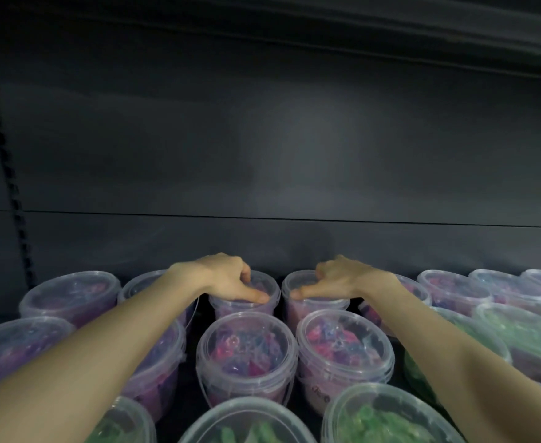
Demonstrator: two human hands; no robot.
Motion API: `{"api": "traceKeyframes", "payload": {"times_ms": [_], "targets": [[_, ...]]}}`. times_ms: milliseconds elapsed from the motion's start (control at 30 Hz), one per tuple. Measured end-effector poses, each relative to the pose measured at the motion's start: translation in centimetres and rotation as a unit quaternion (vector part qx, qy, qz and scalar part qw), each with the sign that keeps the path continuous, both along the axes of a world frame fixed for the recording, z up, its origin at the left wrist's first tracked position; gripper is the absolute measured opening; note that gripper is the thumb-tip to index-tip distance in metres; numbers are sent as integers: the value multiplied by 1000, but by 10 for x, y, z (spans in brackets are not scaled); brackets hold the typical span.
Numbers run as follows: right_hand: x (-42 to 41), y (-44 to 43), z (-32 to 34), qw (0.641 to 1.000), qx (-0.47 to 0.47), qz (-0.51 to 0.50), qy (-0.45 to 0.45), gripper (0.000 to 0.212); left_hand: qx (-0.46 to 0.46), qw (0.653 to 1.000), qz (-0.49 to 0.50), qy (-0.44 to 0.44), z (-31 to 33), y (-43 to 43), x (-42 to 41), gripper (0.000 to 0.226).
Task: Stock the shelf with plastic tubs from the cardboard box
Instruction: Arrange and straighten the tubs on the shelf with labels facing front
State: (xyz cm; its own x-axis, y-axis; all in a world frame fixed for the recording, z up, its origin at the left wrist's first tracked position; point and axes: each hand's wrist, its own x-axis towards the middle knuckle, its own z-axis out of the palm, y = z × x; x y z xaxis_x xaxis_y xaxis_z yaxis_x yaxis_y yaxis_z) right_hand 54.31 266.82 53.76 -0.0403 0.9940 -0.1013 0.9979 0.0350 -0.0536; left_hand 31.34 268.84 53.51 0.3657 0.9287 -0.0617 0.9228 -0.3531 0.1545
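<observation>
Clear plastic tubs with pink and purple contents stand in rows on a dark shelf. My left hand grips the lid rim of a back-row tub, thumb on the near edge and fingers curled over the far edge. My right hand holds the neighbouring back-row tub the same way. Both tubs stand upright, side by side, close to the shelf's back wall. The cardboard box is out of view.
Two pink-filled tubs stand right in front of the held ones. Green-filled tubs fill the near row and the right side. More pink tubs stretch left and right. The dark back panel rises behind, a shelf overhead.
</observation>
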Motion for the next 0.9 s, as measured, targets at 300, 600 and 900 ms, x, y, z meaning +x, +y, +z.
{"api": "traceKeyframes", "payload": {"times_ms": [300,600,900], "targets": [[0,0,-1,997,0,15,80,65,6,1000,0,4,-1,-6,3,69],[1,-1,-3,997,-13,15,78,83,4,1000,18,24,-3,-12,5,74],[4,-4,-3,995,-4,17,97,63,49,996,29,74,-2,-15,9,78]]}}
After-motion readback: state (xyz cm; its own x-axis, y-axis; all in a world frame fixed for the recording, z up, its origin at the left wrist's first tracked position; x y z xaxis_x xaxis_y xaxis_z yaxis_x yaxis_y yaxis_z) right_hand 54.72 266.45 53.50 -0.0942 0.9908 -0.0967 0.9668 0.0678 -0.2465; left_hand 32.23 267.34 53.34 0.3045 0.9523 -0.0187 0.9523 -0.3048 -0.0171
